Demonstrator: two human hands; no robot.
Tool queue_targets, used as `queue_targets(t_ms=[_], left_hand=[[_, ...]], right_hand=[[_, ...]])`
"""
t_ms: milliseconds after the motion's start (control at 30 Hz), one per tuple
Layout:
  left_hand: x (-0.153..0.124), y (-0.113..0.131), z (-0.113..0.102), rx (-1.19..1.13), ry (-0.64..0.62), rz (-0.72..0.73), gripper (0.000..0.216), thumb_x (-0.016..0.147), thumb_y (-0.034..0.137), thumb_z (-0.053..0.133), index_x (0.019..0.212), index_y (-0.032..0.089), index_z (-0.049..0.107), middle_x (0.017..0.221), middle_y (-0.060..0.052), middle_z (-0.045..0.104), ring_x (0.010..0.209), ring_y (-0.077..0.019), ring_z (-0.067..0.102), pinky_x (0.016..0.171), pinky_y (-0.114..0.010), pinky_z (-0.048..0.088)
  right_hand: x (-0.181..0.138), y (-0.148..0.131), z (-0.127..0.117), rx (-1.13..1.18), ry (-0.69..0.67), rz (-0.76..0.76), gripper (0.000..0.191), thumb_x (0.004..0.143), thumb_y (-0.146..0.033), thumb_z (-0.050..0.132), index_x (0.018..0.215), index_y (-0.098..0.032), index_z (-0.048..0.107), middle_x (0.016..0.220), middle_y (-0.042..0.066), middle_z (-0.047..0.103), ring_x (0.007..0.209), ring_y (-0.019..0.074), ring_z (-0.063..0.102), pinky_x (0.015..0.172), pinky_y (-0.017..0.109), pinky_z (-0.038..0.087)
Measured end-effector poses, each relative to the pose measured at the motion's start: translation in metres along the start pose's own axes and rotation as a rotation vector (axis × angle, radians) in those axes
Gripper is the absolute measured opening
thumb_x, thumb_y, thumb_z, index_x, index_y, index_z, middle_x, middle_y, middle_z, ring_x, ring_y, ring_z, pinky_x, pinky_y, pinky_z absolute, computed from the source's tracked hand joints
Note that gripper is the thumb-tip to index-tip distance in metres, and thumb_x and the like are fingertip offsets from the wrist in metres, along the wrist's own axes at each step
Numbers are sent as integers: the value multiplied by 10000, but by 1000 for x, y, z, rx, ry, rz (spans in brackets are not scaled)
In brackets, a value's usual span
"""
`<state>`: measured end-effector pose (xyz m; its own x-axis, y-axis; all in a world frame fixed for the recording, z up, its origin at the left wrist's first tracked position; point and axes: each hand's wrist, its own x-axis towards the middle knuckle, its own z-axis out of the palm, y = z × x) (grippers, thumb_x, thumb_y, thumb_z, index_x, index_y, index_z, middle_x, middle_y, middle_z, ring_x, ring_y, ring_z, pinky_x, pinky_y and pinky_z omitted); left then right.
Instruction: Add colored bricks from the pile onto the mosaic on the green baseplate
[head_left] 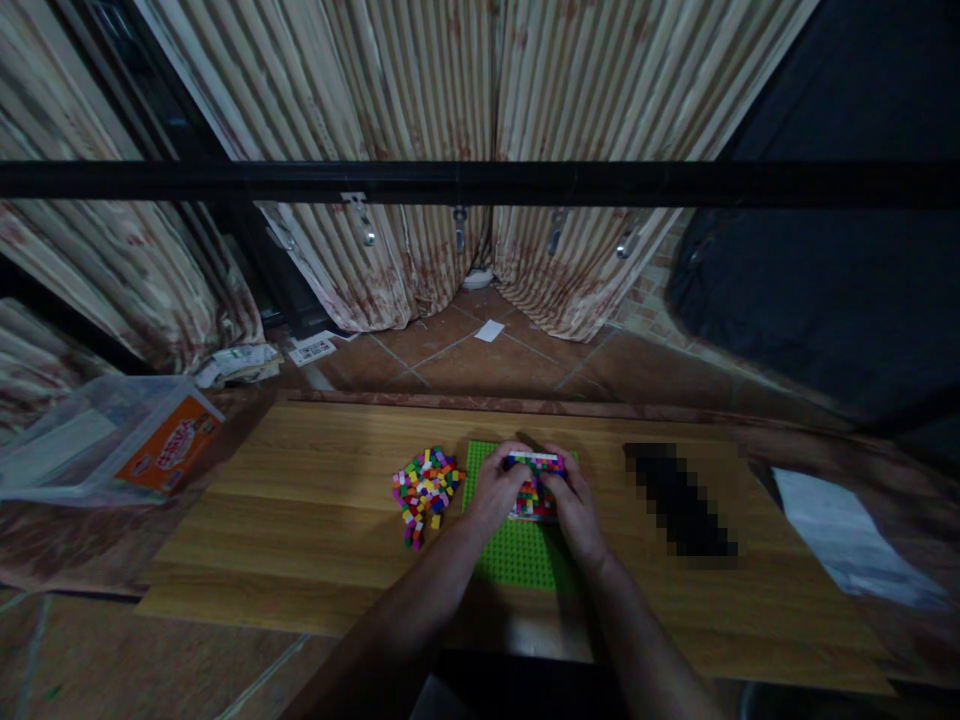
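forearms: both come in from the near edge of the counter (300,520) and meet over the green baseplate (517,555)
green baseplate: lies flat on the counter, near half bare, far half under the hands
left hand (499,490): over the far left part of the baseplate, fingers curled and gripping the left end of the brick build (534,482)
right hand (574,500): over the far right part of the baseplate, fingers curled and gripping the right end of the same build
brick build: small multi-coloured block of rows, red, white, blue and green showing, held between both hands at the far half of the baseplate; dim view, probably sitting on the studs, cannot tell for sure
loose bricks (426,485): mixed-colour heap on the counter just left of the baseplate, apart from the left hand
black object (679,500): long, dark, pixelated, right of the baseplate, lying at a slant
white sheet (847,540): far right of the baseplate, at the counter's right end
plastic box (112,440): clear, orange label, well left of the baseplate, off the counter's left end
paper scrap (489,330): white, on the tiled floor (465,360) beyond the baseplate
black bar (480,183): crosses the whole view, level, above and beyond the baseplate
curtains (420,130): striped, hang to the floor behind the bar
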<state>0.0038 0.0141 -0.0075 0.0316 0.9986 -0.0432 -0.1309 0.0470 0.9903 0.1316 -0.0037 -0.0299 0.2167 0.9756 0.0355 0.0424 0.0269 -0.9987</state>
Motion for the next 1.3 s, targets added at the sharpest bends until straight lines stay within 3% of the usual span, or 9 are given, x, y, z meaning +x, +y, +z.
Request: queue_targets(t_ms=[433,1000,1133,1300], left_hand=[[3,2,3,-37,-1,-42,182,614,137,597,783,185,647,672,47,577,643,-105,512,624,-205,427],[3,3,5,54,16,-22,151,656,92,597,767,187,637,692,45,585,690,-117,551,688,-225,464],[-1,-2,6,51,43,8,267,685,84,610,925,191,657,783,29,628,723,-124,576,708,-239,477],[-28,4,-8,121,147,140,353,807,212,645,1159,205,626,1058,-53,686,946,-188,639,869,-322,508]], right_hand=[[-1,-2,2,-18,-7,-12,423,763,-410,615,1152,-243,622,1083,47,696,962,237,626,868,384,509],[-2,-2,1,-42,-3,-8,455,774,-435,624,1187,-244,636,1106,50,699,980,241,627,884,390,506],[-4,-2,-2,-55,-19,-10,500,790,-456,628,1241,-242,618,1153,60,698,1036,259,627,926,422,493],[-4,-1,-6,-59,12,2,558,791,-509,661,1278,-242,604,1250,73,667,1153,279,602,1006,462,454]])
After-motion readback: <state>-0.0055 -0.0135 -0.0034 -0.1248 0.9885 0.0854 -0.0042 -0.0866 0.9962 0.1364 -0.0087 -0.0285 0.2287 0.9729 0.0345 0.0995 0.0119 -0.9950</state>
